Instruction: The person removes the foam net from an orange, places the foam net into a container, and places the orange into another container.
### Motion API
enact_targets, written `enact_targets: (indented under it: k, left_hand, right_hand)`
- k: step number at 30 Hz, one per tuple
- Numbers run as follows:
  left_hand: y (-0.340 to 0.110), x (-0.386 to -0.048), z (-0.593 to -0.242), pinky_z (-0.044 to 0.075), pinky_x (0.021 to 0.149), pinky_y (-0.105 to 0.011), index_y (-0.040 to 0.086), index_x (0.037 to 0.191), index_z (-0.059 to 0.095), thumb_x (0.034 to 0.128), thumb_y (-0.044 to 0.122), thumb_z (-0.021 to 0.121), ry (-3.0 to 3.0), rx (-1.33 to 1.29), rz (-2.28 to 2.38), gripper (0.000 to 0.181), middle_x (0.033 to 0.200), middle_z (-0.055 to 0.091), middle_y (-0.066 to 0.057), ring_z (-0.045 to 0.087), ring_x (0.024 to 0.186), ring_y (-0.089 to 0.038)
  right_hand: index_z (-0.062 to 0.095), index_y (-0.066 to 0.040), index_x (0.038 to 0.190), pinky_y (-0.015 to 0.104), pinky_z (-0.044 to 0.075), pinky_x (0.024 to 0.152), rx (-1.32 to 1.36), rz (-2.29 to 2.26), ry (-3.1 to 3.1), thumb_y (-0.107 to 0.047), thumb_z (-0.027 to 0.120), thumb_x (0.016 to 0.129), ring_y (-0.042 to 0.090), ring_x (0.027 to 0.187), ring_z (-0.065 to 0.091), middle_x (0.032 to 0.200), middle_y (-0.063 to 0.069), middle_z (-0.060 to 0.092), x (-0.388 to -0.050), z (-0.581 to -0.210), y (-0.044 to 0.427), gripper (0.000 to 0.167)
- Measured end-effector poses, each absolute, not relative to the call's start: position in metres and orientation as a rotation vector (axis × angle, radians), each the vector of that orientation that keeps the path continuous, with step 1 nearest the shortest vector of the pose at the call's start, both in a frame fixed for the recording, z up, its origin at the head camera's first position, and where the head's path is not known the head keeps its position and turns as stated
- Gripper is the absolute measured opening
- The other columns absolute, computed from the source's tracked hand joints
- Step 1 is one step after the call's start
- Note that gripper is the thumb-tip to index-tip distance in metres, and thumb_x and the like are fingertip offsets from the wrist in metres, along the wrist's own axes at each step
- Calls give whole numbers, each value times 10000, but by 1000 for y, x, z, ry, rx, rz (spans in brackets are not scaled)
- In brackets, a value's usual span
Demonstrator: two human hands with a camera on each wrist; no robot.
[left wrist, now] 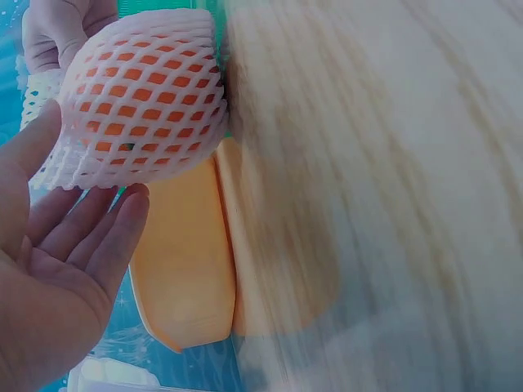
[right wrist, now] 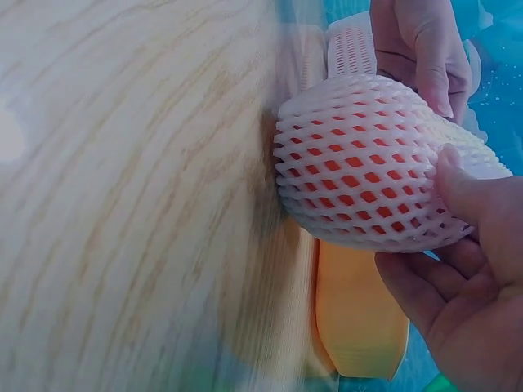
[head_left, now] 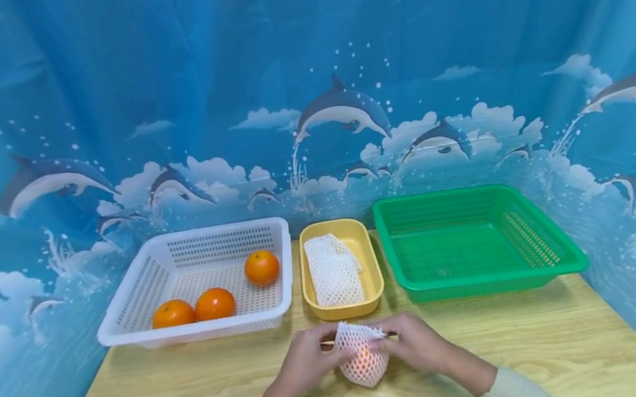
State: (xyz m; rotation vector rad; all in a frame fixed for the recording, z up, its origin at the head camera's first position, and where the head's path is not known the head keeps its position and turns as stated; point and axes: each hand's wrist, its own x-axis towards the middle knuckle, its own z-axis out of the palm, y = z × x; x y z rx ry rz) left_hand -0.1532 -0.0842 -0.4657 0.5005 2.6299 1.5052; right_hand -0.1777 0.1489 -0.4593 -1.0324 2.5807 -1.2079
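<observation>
An orange [left wrist: 148, 111] sits inside a white foam fruit net [head_left: 364, 369], low over the wooden table at the near middle. My left hand [head_left: 309, 360] grips the net from the left, its thumb and fingers around the gathered upper part. On the other side my right hand [head_left: 417, 346] pinches the same net, thumb in front and fingers behind, as the right wrist view also shows. The net's rounded bottom faces the near table edge. Orange skin shows through the mesh. Whether the fingers press on the fruit itself cannot be told.
Just beyond the hands, a yellow tray [head_left: 372, 271] contains more white foam nets [head_left: 337, 278]. A white basket [head_left: 197, 278] with three oranges [head_left: 215, 303] stands at the left. At the right is a green basket [head_left: 444, 248]. A dolphin-print curtain [head_left: 305, 17] hangs behind.
</observation>
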Motion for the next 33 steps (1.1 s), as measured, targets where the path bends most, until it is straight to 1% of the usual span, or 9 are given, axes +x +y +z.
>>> enact_targets:
  k: [5, 9, 12, 16, 19, 24, 27, 31, 33]
  left_hand:
    - [-82, -153, -467, 557, 782, -197, 32, 1212, 640, 787, 364, 785, 2618, 499, 1477, 558, 1180, 669, -130, 674, 1011, -245]
    - [-81, -154, -468, 559, 768, -192, 29, 1255, 611, 769, 389, 791, 2599, 491, 1473, 631, 1215, 649, -147, 671, 1019, -260]
    - [-80, -154, -468, 562, 771, -203, 16, 1276, 591, 765, 382, 797, 2582, 487, 1479, 661, 1227, 640, -157, 668, 1027, -281]
    - [-80, -154, -468, 563, 790, -219, 27, 1247, 613, 781, 367, 790, 2605, 493, 1458, 604, 1193, 662, -134, 669, 1020, -262]
    - [-81, -153, -469, 561, 787, -219, 37, 1190, 648, 788, 352, 788, 2635, 500, 1438, 529, 1131, 689, -107, 674, 986, -226]
    - [-83, -154, -467, 561, 777, -218, 46, 1092, 681, 796, 310, 790, 2666, 554, 1412, 411, 1050, 707, -77, 679, 934, -194]
    - [-84, -153, -465, 561, 789, -225, 68, 1046, 696, 808, 291, 781, 2680, 594, 1416, 337, 1010, 716, -46, 679, 923, -183]
    - [-84, -151, -464, 556, 796, -214, 94, 1004, 714, 813, 265, 774, 2697, 622, 1437, 264, 946, 722, 1, 681, 903, -149]
    - [-84, -151, -463, 555, 780, -199, 94, 986, 719, 811, 247, 775, 2699, 638, 1452, 239, 931, 725, 1, 685, 887, -138]
  right_hand:
    - [725, -130, 1108, 344, 537, 917, -1030, -1250, 2570, -336, 678, 885, 243, 1088, 653, 1216, 54, 666, -178, -459, 149, 307]
    - [710, -118, 1146, 352, 537, 917, -1055, -1261, 2564, -321, 681, 886, 260, 1097, 647, 1225, 60, 661, -178, -459, 149, 332]
    - [721, -121, 1108, 343, 534, 920, -1066, -1261, 2560, -338, 683, 879, 247, 1101, 646, 1225, 53, 662, -178, -459, 149, 317]
    - [696, -115, 1144, 308, 540, 906, -1015, -1245, 2550, -398, 694, 859, 191, 1060, 655, 1198, 26, 680, -177, -458, 149, 401]
    - [633, -85, 1243, 297, 546, 886, -953, -1222, 2527, -430, 709, 838, 184, 1031, 652, 1178, 25, 681, -178, -458, 150, 537]
    - [564, -51, 1320, 362, 538, 916, -933, -1162, 2487, -463, 713, 822, 205, 1070, 636, 1212, 42, 657, -180, -459, 150, 663]
    - [579, -71, 1304, 379, 528, 933, -968, -1145, 2477, -481, 696, 834, 176, 1076, 626, 1204, 15, 659, -180, -461, 150, 635]
    - [615, -90, 1254, 352, 526, 937, -1015, -1159, 2466, -476, 684, 852, 165, 1080, 622, 1206, 14, 659, -179, -462, 150, 561]
    - [609, -79, 1266, 349, 529, 931, -1010, -1167, 2466, -475, 680, 855, 171, 1083, 623, 1221, 28, 653, -178, -462, 150, 574]
